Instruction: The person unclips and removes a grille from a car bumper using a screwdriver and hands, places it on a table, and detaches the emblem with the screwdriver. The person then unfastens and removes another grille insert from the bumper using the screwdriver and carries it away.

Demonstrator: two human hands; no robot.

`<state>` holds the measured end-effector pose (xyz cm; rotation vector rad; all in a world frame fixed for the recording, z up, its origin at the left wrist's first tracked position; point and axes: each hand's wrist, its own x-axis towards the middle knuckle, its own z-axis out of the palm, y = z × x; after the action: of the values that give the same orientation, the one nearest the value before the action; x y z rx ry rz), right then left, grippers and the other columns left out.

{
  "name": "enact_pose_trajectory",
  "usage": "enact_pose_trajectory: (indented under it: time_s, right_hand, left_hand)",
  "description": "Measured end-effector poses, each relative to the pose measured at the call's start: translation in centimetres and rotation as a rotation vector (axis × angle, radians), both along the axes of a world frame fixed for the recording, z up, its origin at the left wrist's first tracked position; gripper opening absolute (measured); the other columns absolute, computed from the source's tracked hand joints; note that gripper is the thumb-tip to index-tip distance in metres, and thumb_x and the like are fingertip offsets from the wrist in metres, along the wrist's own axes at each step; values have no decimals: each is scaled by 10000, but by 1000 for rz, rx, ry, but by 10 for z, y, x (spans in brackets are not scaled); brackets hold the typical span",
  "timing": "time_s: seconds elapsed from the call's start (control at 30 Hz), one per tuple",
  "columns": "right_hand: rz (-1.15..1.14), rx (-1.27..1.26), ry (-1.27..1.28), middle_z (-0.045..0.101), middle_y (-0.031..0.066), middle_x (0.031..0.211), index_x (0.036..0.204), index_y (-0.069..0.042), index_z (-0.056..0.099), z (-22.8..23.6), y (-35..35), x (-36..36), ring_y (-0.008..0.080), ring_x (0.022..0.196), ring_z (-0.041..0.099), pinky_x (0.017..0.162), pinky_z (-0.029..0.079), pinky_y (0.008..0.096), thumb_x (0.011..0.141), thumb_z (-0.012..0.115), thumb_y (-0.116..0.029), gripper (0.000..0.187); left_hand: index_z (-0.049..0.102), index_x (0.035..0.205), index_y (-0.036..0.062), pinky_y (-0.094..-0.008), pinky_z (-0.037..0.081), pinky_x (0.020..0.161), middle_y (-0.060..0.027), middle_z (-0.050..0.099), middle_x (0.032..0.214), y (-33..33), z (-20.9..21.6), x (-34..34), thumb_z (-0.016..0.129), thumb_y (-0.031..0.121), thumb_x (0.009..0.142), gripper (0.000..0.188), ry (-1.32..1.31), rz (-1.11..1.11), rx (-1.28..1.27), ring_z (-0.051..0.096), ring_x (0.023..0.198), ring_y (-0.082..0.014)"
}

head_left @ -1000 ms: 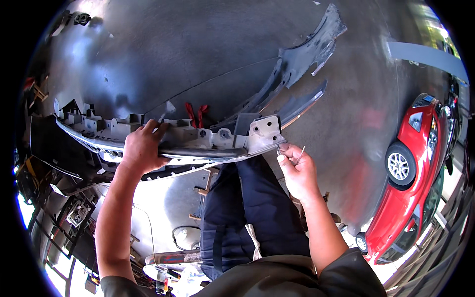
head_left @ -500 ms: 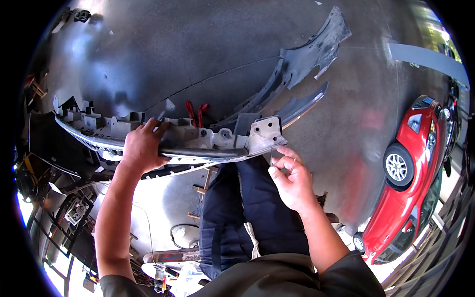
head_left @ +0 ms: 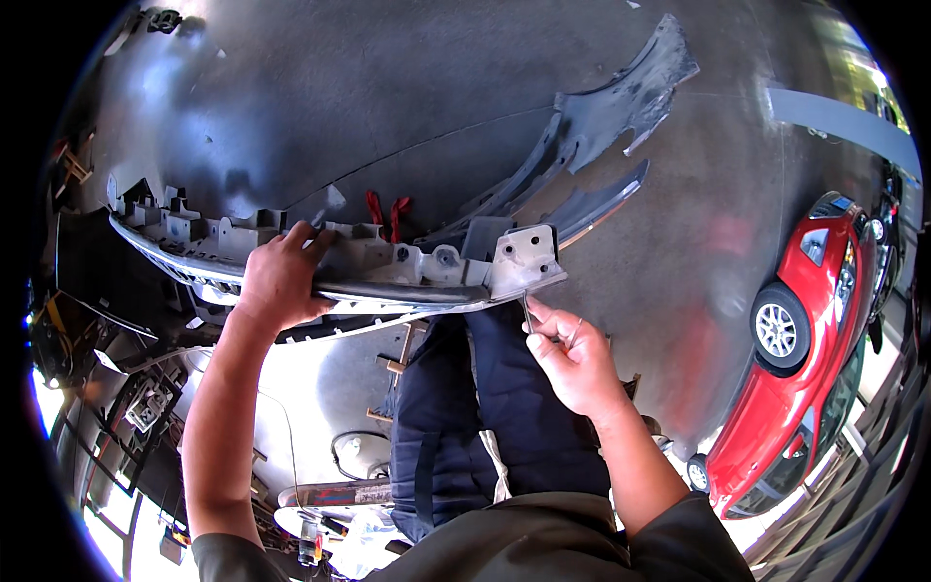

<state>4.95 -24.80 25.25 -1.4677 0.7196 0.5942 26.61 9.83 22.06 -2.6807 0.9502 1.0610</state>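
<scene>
A long, curved car bumper cover (head_left: 464, 270), grey-white on its ribbed inner side, lies across in front of my legs. My left hand (head_left: 281, 276) is closed over its upper edge left of the middle, thumb underneath. At the bumper's right end, just below the pale bracket with round holes (head_left: 524, 254), my right hand (head_left: 580, 367) pinches a thin metal rod (head_left: 528, 315). The rod's upper tip meets the bumper's lower edge. Its exact kind is too small to make out. Another thin shiny line shows by my right fingers.
Beyond the bumper, scuffed grey body panels (head_left: 626, 102) lie on the concrete floor (head_left: 388, 87), with a red strap-like thing (head_left: 388, 213) nearer. A red car (head_left: 800, 359) stands at the right. Car parts and clutter (head_left: 145, 407) crowd the left. A wooden stand (head_left: 398, 364) shows below the bumper.
My right hand has moved slightly left and the rod's tip has come up against the bumper's lower edge. My left hand keeps its hold.
</scene>
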Motion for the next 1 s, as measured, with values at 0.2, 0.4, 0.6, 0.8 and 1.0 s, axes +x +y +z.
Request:
enact_pose_trajectory:
  time_s: [0.2,0.4,0.6,0.8,1.0]
  right_hand:
    - [76,51,-82,678,225,1381,893,-16,602,0,-20,10,175,1196,667,978,546,336,1037,616,-45,147]
    - [269,-113,-246,774,168,1165,1008,31,634,15,-4,19,96,623,606,608,506,269,977,660,-43,84]
    - [250,-81,-238,731,121,1073,1084,32,665,23,1,20,73,658,590,623,499,255,983,650,-46,129]
    - [288,-50,-235,726,95,967,1269,29,660,22,6,18,103,699,605,664,510,267,988,660,-61,295]
    - [333,-59,-245,697,135,906,1398,34,623,25,9,21,230,749,657,724,544,336,979,678,-87,439]
  left_hand:
    - [583,1491,168,-420,596,920,-92,600,1291,0,0,1,939,420,664,934,4,-2,2,701,1091,-323]
    - [573,1498,164,-421,589,939,-88,596,1334,-2,0,4,941,416,658,951,23,-5,19,690,1124,-320]
    - [577,1497,176,-422,587,938,-83,597,1324,-2,1,4,947,411,652,952,29,2,22,687,1123,-319]
    - [579,1496,178,-417,588,931,-74,599,1302,0,-2,4,949,417,645,958,18,-4,14,690,1109,-313]
    - [578,1498,164,-419,588,940,-81,605,1314,-2,-1,6,944,400,644,958,34,5,7,689,1123,-319]
